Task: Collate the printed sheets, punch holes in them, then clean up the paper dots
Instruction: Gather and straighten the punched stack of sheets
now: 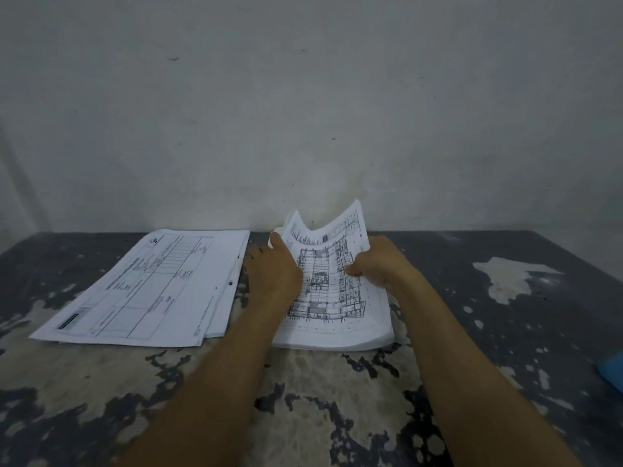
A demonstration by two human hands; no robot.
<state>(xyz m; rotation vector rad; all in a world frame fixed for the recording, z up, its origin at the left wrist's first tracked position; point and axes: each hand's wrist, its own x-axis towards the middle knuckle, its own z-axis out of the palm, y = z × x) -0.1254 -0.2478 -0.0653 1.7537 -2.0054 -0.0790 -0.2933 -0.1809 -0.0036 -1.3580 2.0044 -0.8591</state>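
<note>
1. The left hand (274, 269) is curling its fingers round the left edge of the floor-plan stack (332, 298), thumb on top.
2. The right hand (374, 264) is pinching the lifted top sheets, which are bowing upward.
3. The paper is looking light, limp and slippery; gripping both side edges is probably steadiest.
4. A second pile, the form sheets (151, 288), is lying just left on the worn table (303, 382); no containers are showing.
</note>
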